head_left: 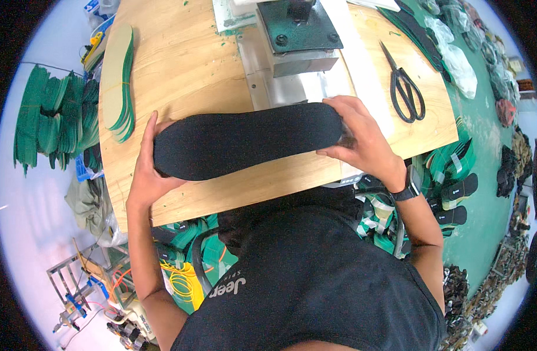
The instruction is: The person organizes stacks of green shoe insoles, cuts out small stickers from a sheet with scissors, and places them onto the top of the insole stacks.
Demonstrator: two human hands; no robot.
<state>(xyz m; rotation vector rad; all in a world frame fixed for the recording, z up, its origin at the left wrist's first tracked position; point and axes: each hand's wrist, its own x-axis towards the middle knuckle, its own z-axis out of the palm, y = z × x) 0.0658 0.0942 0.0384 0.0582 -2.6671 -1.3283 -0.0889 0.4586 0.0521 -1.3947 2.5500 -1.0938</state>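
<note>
A black shoe insole (245,142) spans the space between my two hands, just over the front part of the wooden table. My left hand (148,167) is closed round its left end, thumb along the near edge and fingers at the far side. At the other end my right hand (359,134) grips the tip between thumb and fingers; a dark watch is on that wrist. Whether one insole or a stack is held, I cannot tell, since the top one covers what is below. Just beyond it stands a machine (303,35) with a dark green top plate.
Black scissors (404,88) lie on the table's right side. A stack of cream and green insoles (119,82) lies along the left edge. Green pieces (52,120) hang or pile beyond it. Bundled insoles (455,190) and plastic bags (455,58) are on the floor at right.
</note>
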